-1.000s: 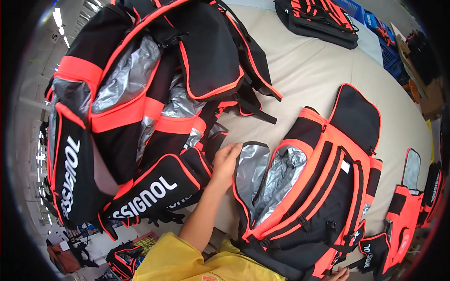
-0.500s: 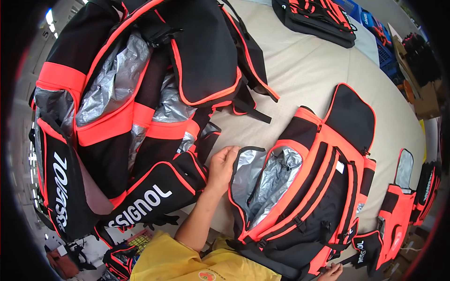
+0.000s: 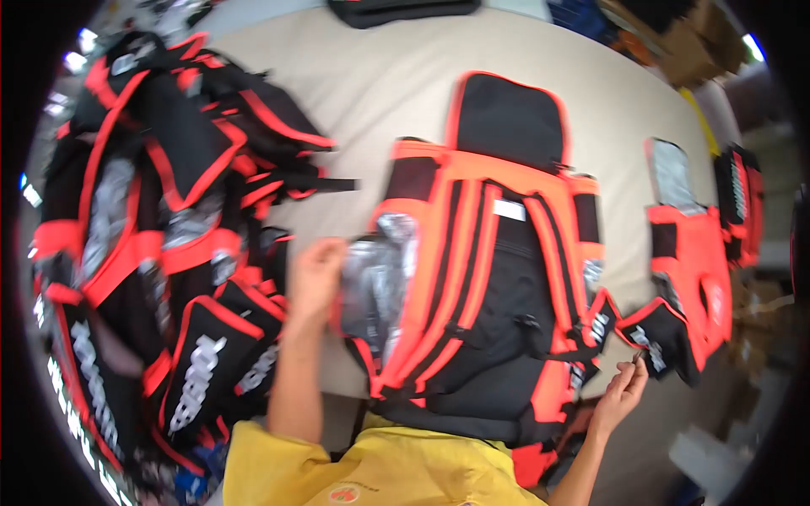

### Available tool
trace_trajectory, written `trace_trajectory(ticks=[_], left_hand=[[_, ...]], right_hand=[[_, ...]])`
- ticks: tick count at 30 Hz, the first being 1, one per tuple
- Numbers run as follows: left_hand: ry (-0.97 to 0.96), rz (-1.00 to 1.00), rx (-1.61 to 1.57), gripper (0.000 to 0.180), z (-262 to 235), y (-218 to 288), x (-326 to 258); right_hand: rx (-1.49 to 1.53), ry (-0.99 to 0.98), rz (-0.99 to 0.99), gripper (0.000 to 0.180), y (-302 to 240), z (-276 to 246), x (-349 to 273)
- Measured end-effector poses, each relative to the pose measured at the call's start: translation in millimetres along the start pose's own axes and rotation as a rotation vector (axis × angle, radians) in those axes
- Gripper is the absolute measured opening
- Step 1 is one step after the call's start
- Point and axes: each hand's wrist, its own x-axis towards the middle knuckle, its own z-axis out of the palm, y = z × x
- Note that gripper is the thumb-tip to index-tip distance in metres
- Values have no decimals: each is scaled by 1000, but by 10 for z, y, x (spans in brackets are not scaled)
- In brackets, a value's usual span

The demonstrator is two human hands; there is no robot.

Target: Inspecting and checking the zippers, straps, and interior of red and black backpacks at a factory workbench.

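Backpack (image 3: 499, 291): lying central, tabletop (image 3: 354, 93) | Left hand (image 3: 315, 274), 9 o'clock: pinching side flap (image 3: 364, 274), presumably exposing interior | Right hand (image 3: 621, 393), 4 o'clock: fingers curling, grip indeterminable

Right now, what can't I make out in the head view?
All in the head view:
- Left hand: blur hides whether its fingers grip the silver-lined side flap.
- Right hand: blur; whether the fingertips hold anything is unclear.
- Backpack: its underside is hidden by its own strap side.
- Black item at the top: cut off by the picture's edge.
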Motion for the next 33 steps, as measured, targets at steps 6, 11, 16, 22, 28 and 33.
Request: trace_trajectory(ticks=[6, 11, 16, 22, 28, 33], left_hand=[[-269, -217, -423, 16, 471, 173, -615], [-265, -185, -446, 16, 516, 164, -777], [-252, -109, -365, 15, 541, 154, -809], [-235, 47, -237, 13, 631, 210, -824], [-149, 399, 36, 12, 646, 304, -836], [-130, 528, 98, 14, 648, 351, -843]], right_hand=[[233, -672, -145, 17, -1029, 1792, -677], [286, -825, -143, 18, -1314, 2563, -870], [166, -866, -105, 20, -1302, 2583, -850], [71, -788, -304, 20, -1354, 2542, -852], [32, -789, -287, 19, -1435, 2540, -822], [76, -786, -307, 18, -1428, 2532, -801]])
